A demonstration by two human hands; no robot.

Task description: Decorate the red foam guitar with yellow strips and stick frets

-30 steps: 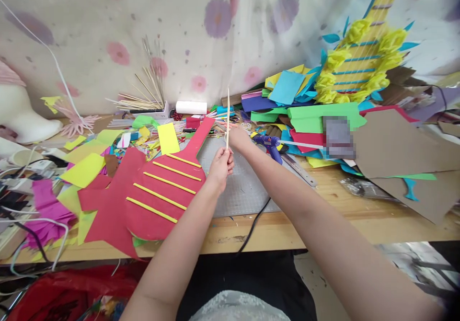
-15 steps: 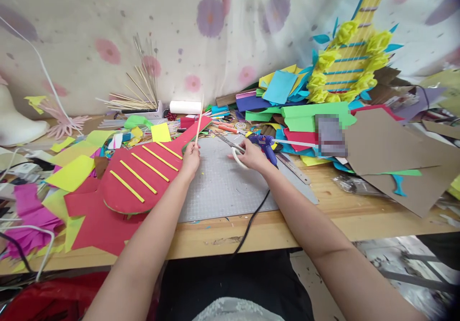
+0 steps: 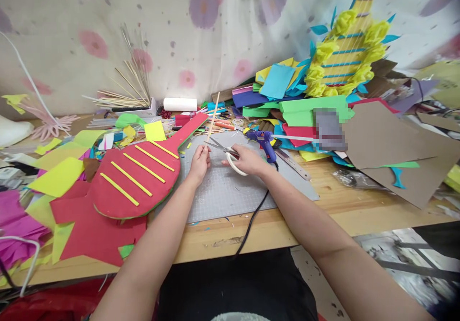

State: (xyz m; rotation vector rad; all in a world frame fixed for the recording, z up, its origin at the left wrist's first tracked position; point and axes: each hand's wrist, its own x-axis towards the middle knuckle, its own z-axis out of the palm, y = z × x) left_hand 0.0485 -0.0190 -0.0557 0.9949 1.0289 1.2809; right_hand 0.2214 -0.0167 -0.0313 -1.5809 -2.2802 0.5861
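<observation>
My left hand (image 3: 200, 162) pinches the lower end of a thin wooden stick (image 3: 213, 117), which tilts up and to the right. My right hand (image 3: 246, 159) grips white-handled scissors (image 3: 225, 152) with the blades apart, their tips close to the stick's base. Both hands hover over a grey cutting mat (image 3: 233, 182). Left of them lies a red foam guitar shape (image 3: 138, 175) with yellow strips across its body.
A blue glue gun (image 3: 265, 141) with a black cord lies just right of my right hand, by a metal ruler (image 3: 293, 164). Piles of coloured foam sheets (image 3: 294, 110) and brown cardboard (image 3: 391, 143) fill the right. Wooden sticks (image 3: 125, 96) stand at the back.
My right hand took the scissors from the mat and brought them to the stick. My left hand moved the stick left, then back toward the middle, now tilted right.
</observation>
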